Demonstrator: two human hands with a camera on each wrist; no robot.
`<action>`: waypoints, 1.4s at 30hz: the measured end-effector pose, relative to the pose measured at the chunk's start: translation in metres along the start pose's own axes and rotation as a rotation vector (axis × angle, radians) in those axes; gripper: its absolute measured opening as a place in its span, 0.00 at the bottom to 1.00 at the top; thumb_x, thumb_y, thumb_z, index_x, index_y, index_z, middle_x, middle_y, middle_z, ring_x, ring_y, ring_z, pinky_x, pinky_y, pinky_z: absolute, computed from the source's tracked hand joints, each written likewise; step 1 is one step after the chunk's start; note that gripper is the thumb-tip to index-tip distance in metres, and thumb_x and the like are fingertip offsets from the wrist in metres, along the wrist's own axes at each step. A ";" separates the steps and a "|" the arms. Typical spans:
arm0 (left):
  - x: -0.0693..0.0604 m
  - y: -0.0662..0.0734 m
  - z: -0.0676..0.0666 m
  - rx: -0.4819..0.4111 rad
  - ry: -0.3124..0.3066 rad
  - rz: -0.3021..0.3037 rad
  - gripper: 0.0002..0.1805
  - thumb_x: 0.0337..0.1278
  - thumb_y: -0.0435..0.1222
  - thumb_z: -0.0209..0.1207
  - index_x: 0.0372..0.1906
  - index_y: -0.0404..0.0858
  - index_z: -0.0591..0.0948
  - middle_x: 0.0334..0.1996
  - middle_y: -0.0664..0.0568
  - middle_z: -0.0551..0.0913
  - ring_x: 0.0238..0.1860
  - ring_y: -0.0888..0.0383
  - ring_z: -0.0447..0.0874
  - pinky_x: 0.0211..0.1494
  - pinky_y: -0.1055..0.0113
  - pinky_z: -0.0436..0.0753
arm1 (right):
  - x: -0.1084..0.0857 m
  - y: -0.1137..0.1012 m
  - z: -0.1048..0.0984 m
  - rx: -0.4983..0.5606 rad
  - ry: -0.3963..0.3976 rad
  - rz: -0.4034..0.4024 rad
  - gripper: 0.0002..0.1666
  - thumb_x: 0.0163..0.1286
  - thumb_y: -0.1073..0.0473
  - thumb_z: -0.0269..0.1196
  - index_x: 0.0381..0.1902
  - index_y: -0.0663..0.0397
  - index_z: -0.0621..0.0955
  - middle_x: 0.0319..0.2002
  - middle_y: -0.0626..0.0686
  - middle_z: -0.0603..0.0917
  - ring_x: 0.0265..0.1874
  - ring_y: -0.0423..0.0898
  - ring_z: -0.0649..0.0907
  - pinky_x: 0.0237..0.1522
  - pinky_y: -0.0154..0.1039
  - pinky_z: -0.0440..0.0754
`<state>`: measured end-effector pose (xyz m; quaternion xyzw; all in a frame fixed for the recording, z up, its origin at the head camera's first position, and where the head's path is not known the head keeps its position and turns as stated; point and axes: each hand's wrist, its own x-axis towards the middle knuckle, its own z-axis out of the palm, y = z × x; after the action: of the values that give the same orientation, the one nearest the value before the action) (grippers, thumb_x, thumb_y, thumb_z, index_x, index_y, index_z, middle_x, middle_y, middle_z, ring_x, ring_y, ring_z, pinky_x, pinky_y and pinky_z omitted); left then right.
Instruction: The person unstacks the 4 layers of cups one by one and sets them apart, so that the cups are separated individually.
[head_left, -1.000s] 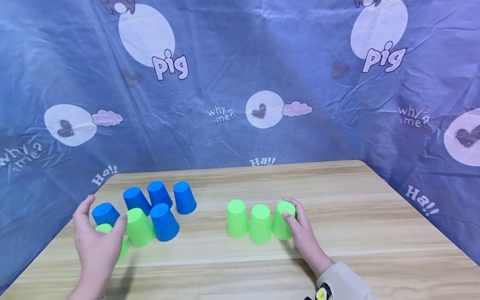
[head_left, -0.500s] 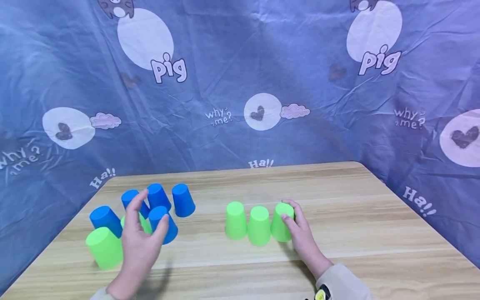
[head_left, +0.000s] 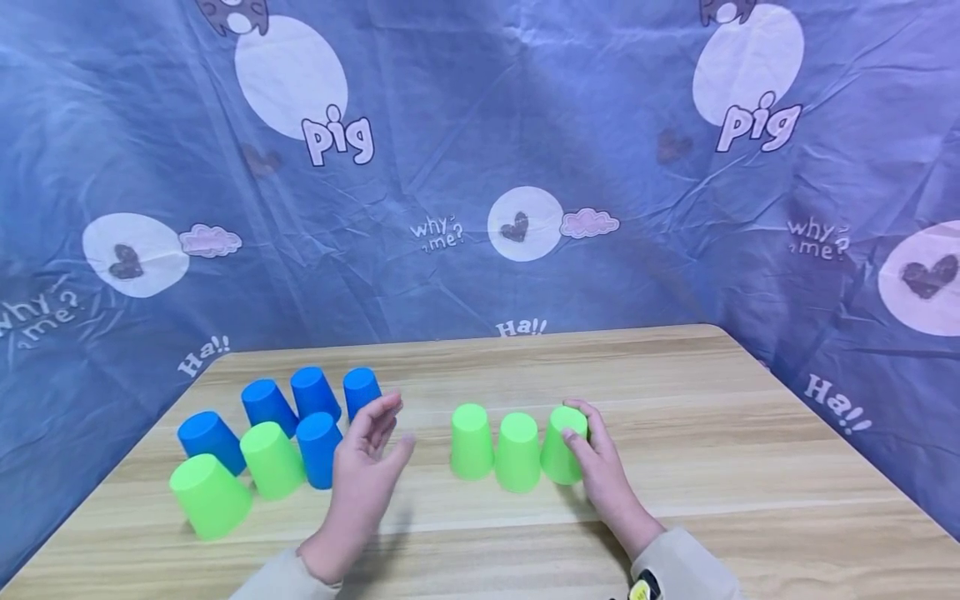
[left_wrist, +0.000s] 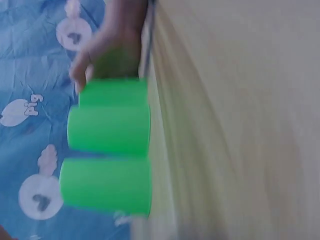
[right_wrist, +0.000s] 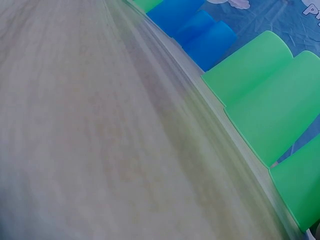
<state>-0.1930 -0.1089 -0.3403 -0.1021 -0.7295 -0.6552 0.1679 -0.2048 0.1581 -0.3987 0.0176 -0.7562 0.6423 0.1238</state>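
Observation:
In the head view three upside-down green cups stand in a short row right of the middle: a left one (head_left: 472,442), a middle one (head_left: 518,454) and a right one (head_left: 561,454). My right hand (head_left: 600,471) grips the right one, thumb on the near side and fingers behind it. With nothing in its grasp, my left hand (head_left: 366,483) is above the table between this row and the blue cups, fingers loosely bent, thumb apart. It partly hides a blue cup (head_left: 362,392). From the left wrist the green row (left_wrist: 107,185) appears sideways.
Several upside-down blue cups (head_left: 206,437) stand at the left of the wooden table (head_left: 675,375). Two green cups are in front of them, one nearer (head_left: 212,498) and one beside a blue cup (head_left: 272,462). A printed blue cloth (head_left: 420,125) hangs behind the table.
My left hand has moved right, from the nearest left green cup, past the blue cups, toward the green row. My right hand stays on its cup. The cups look unmoved.

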 end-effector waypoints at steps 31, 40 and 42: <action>0.002 -0.035 0.062 -0.129 -0.184 -0.387 0.41 0.47 0.30 0.62 0.68 0.40 0.57 0.67 0.41 0.62 0.68 0.40 0.55 0.66 0.43 0.60 | 0.001 0.001 0.002 0.000 -0.006 0.002 0.23 0.69 0.65 0.47 0.62 0.55 0.64 0.53 0.60 0.72 0.47 0.47 0.72 0.49 0.41 0.71; 0.006 -0.039 0.067 -0.078 -0.222 -0.402 0.42 0.49 0.32 0.63 0.70 0.44 0.56 0.65 0.41 0.63 0.66 0.39 0.58 0.66 0.40 0.57 | 0.001 0.000 0.000 -0.010 -0.001 0.005 0.23 0.69 0.65 0.47 0.62 0.55 0.64 0.54 0.60 0.72 0.48 0.47 0.72 0.49 0.41 0.71; 0.006 -0.041 0.068 -0.068 -0.230 -0.419 0.43 0.48 0.33 0.63 0.70 0.44 0.56 0.64 0.42 0.64 0.64 0.41 0.61 0.65 0.40 0.58 | 0.000 0.000 0.001 -0.006 -0.006 0.008 0.23 0.69 0.64 0.47 0.62 0.55 0.64 0.54 0.60 0.72 0.48 0.47 0.72 0.49 0.40 0.71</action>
<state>-0.2214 -0.0474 -0.3812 -0.0280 -0.7267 -0.6839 -0.0592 -0.2053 0.1573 -0.3985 0.0163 -0.7585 0.6405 0.1191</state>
